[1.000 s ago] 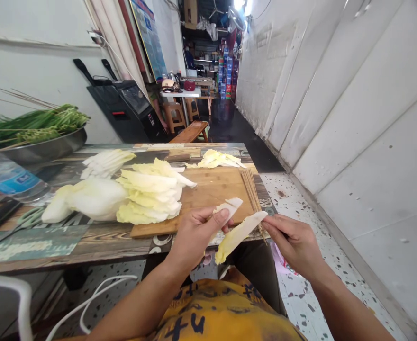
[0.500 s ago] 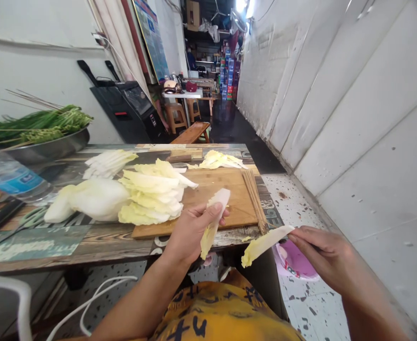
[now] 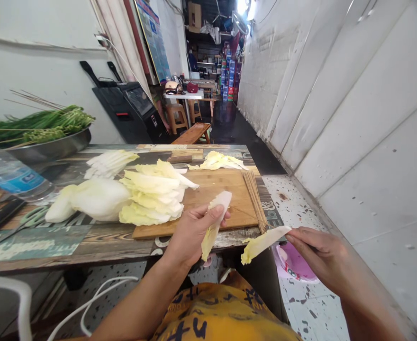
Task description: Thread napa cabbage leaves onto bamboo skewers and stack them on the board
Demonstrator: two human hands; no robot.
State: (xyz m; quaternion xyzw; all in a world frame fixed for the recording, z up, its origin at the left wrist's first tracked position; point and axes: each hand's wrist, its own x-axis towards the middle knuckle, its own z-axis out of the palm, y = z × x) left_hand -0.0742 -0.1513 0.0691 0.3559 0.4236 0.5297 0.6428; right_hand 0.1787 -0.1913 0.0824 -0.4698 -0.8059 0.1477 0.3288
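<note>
My left hand [image 3: 193, 232] is closed around a pale napa cabbage leaf piece [image 3: 213, 222], its thumb lying across the white part and the yellow frilly end hanging down. Off to the right, beyond the table's front edge, my right hand [image 3: 318, 253] pinches the white end of another cabbage leaf piece [image 3: 265, 244] between thumb and fingers; its yellow tip points left. A wooden cutting board [image 3: 215, 189] lies past my left hand. Stacked cabbage leaves [image 3: 155, 192] cover its left side, and a bundle of thin wooden skewers [image 3: 254, 199] runs along its right edge.
Left of the board lie a cabbage piece [image 3: 100, 196], more leaves [image 3: 109, 163], green scissors [image 3: 32, 218] and a plastic bottle [image 3: 13, 177]. A metal bowl of greens [image 3: 48, 149] stands behind. Cabbage strips [image 3: 222, 160] and a knife handle [image 3: 179, 159] are at the back. A pink basin [image 3: 297, 265] sits below right.
My right hand has shifted slightly left with its leaf piece. My left hand keeps its hold almost unmoved. The view has moved very slightly.
</note>
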